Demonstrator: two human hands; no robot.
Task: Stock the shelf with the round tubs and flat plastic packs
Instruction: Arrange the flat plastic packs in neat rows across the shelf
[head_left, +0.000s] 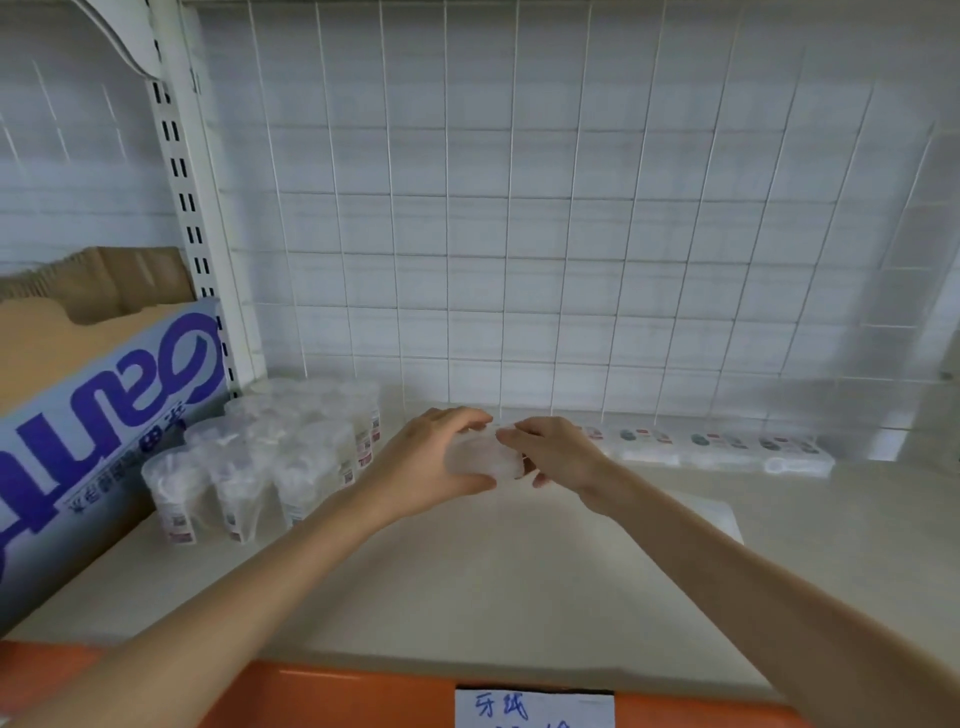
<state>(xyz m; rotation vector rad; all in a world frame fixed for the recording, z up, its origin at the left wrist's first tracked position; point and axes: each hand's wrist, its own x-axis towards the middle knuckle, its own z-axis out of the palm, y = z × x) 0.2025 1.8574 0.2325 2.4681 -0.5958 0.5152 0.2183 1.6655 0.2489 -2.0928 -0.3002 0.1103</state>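
Note:
Both my hands hold one clear flat plastic pack (485, 457) low over the cream shelf board (467, 582), near its back. My left hand (426, 462) grips the pack's left side with curled fingers. My right hand (558, 452) pinches its right end. Several round clear tubs (270, 457) with white contents stand in a tight group at the left of the shelf. A row of flat plastic packs (727, 449) lies along the back right, beside the pack in my hands.
A white wire grid (519, 234) closes the shelf's back. A cardboard box with blue lettering (98, 415) leans at the left against a slotted upright post (192, 208). An orange front rail (363, 696) carries a handwritten paper label (535, 707).

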